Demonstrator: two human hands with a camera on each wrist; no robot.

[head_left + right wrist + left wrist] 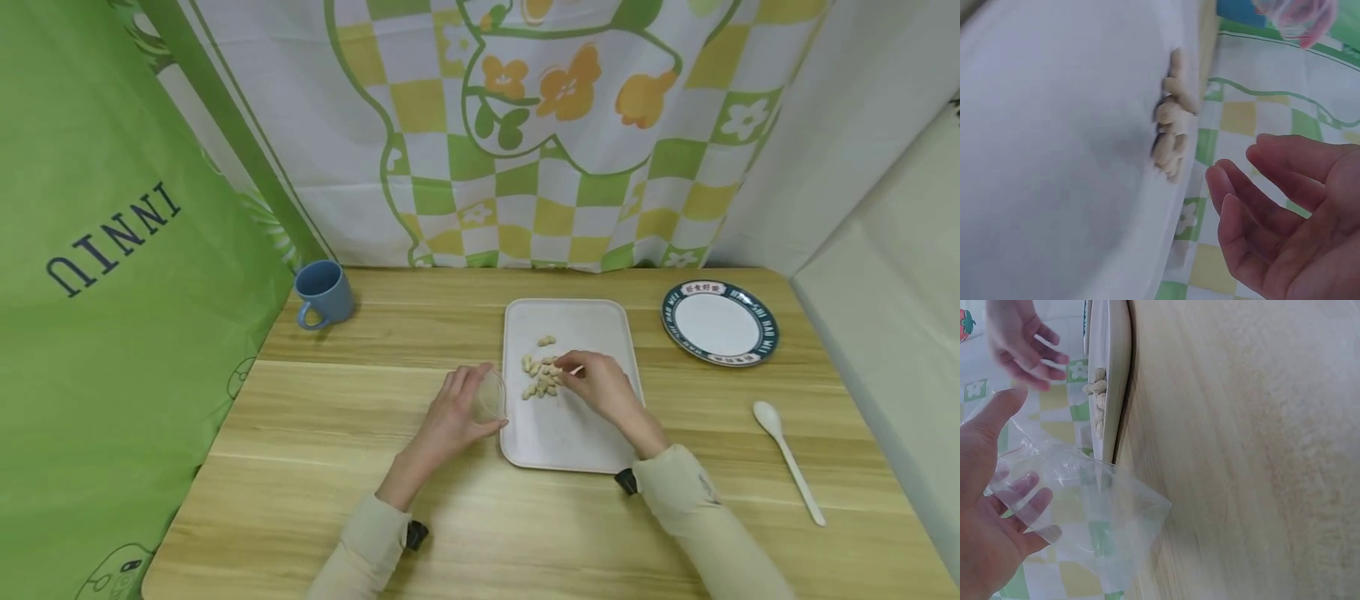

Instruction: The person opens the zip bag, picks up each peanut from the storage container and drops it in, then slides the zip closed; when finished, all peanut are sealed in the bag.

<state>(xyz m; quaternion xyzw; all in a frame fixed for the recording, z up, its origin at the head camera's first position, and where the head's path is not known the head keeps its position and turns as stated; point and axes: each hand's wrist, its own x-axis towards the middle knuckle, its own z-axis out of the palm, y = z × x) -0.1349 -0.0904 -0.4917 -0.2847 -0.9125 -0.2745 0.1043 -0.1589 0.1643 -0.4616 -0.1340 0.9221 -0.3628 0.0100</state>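
My left hand (450, 417) holds a clear plastic bag (491, 396) by the left edge of a white tray (570, 442). Thumb and fingers are spread around the bag, its mouth toward the tray; in the left wrist view the bag (1116, 512) hangs down from them. Several unshelled peanuts (542, 388) lie in a loose cluster on the tray, with another peanut (547, 341) a little farther back. Over the cluster's right side is my right hand (602, 387). The right wrist view shows its fingers (1250, 234) loosely bent, nothing between them.
A blue mug (325, 293) stands at the table's back left. To the right of the tray lie a plate (717, 325) with a dark patterned rim and a white spoon (787, 458). Patterned curtain (540, 208) hangs behind the wooden table (300, 467), green cloth (112, 333) on the left.
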